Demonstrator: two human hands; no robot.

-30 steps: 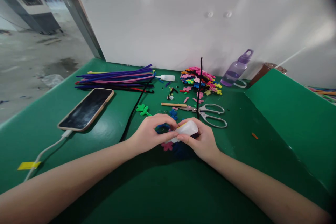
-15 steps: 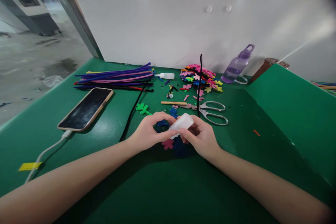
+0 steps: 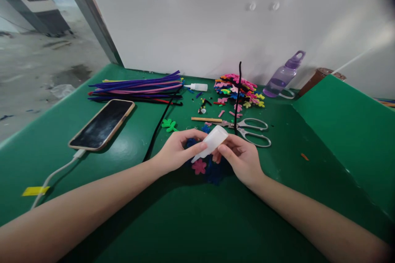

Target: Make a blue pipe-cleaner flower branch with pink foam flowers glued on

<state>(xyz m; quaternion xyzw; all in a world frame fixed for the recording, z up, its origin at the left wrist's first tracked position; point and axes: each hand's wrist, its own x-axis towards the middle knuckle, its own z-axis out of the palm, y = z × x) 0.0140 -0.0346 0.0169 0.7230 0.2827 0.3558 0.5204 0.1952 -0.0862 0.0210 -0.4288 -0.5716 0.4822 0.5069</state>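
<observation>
A white squeeze bottle [image 3: 215,137] with a thin nozzle, like a glue bottle, is held tilted, its nozzle pointing down to the left. My left hand [image 3: 182,150] is closed on it, thumb across the nozzle end. From the other side, the thumb and fingers of my right hand [image 3: 242,156] are closed against the bottle's edge; the fingertips behind are partly hidden. Below the bottle lies a pink fuzzy flower [image 3: 199,167]. Dark blue fuzzy pieces [image 3: 214,172] lie beside it, partly covered by my hands. A green looped pipe-cleaner piece [image 3: 168,125] rests beyond my left hand.
Scissors [image 3: 254,124] and a wooden stick [image 3: 206,119] lie beyond my hands. Farther back are pipe cleaners [image 3: 138,87], a second small bottle [image 3: 199,87], piled fuzzy flowers [image 3: 237,88] and a purple water bottle [image 3: 282,76]. A phone [image 3: 103,124] with a cable lies left; a green panel [image 3: 345,131] stands right.
The squeeze bottle has tipped more upright and its nozzle now shows below my left thumb. My right thumb has slid toward the bottle's edge. The view has shifted slightly.
</observation>
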